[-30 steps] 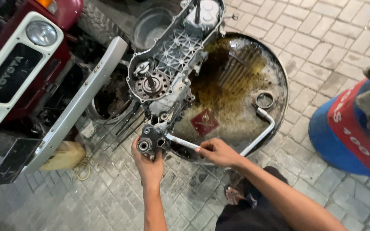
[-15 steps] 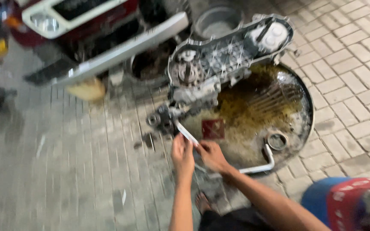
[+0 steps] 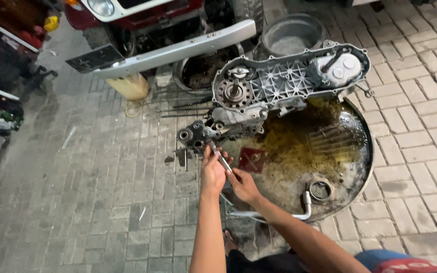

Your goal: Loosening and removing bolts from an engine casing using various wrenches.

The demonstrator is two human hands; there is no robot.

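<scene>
Both hands grasp a metal tool: left hand (image 3: 212, 172) and right hand (image 3: 244, 185), at the engine casing (image 3: 279, 83) on the oily drum lid's (image 3: 365, 151) left edge

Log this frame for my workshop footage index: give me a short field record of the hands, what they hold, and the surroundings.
left hand: wrapped around a slim metal tool, grip closed
right hand: on the tool's lower end, grip closed
tool tip: at the dark end of the engine casing
casing rests on: oily round metal drum top
on drum: red square piece
behind: vehicle bumper, grey basin
ground: brick paving
</scene>
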